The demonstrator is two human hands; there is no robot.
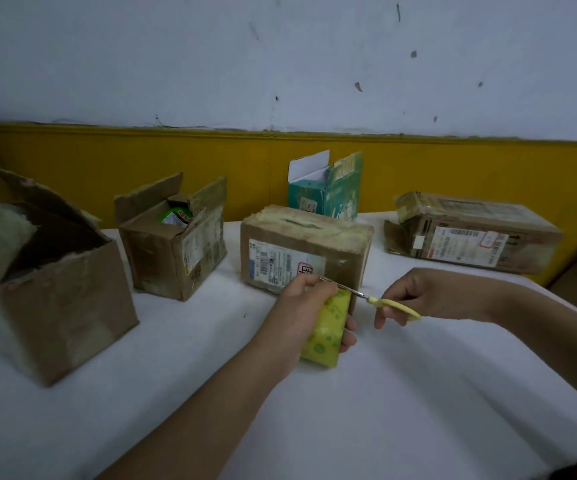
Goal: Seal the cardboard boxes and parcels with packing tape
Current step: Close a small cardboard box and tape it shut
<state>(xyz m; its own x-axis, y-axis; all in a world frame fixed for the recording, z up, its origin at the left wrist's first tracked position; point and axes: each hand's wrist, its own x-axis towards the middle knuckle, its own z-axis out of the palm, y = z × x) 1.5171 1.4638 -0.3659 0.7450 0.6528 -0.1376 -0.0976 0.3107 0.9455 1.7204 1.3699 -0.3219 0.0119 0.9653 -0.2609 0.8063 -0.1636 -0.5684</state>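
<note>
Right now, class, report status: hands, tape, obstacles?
Left hand grips tape roll. Right hand holds scissors, blades at roll. Middle box directly behind. Nothing blocking.

Near half of the table (pixel 384 393): bare white cloth, open to the left and right of the two forearms.

Far half: a row of obstacles.
- Left: large open box (pixel 55 289), flaps raised; it reaches furthest toward the near edge.
- Right of it: smaller open box (pixel 172 240), flaps up. Only a narrow gap of cloth between the two.
- Centre: closed box (pixel 304 251). A wider strip of cloth lies to its left.
- Behind the closed box: teal carton (pixel 325 188), flap up. Contact between them cannot be told.
- Far right: flat parcel (pixel 474 233), well apart from the closed box, with an open lane between.

Centre, just near of the closed box, is blocked. The left hand (pixel 301 306) grips a tape roll (pixel 325 330) and the right hand (pixel 429 299) holds scissors (pixel 384 303). The blades span the gap between the hands.
</note>
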